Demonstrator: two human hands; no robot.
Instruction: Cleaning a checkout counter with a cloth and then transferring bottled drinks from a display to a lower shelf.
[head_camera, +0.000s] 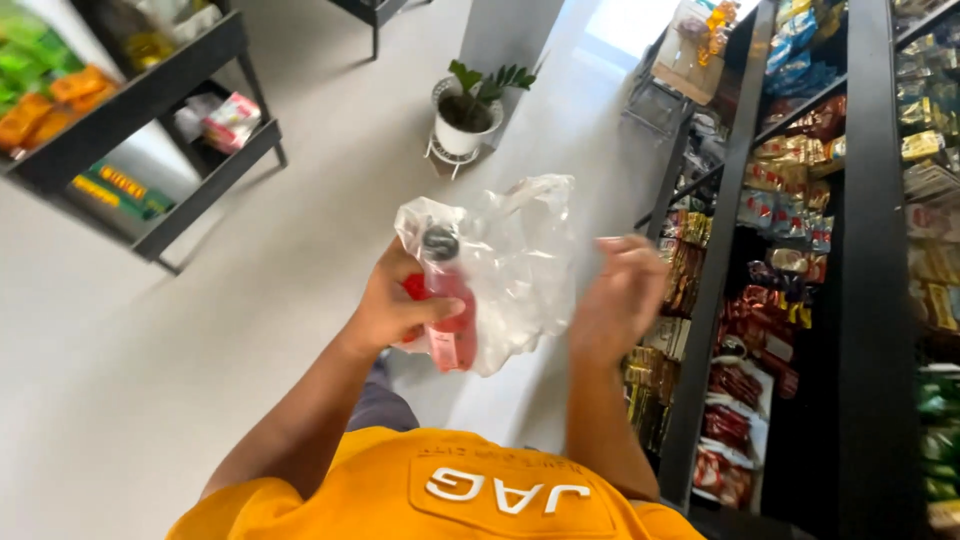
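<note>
Clear, crinkled plastic wraps most of what the hands are busy with: a thin transparent plastic bag (510, 265) held up in front of the chest, above the pale floor (300, 220) of a shop aisle. Pressed against the bag's left side is a pink-red drink bottle with a dark round cap (450, 310). The bottle stands roughly upright, its long axis running up and down, cap at the top and tilted slightly away from the body. It looks to sit at or just inside the bag's edge, though the creased film makes it hard to tell how far in it is.

The left hand (395, 305) is the one on the bottle. Its fingers (440, 308) are closed around the bottle's middle, thumb across the front, gripping bottle and bag film together.

The right hand (620, 295) is just beside the bag's right edge and blurred. Its fingers are loosely spread and curled; whether they pinch the plastic or only brush it cannot be told.

To the right stand dark shelves packed with colourful snack packets (790, 230). Farther off sits a white pot with a green plant (468, 115).
</note>
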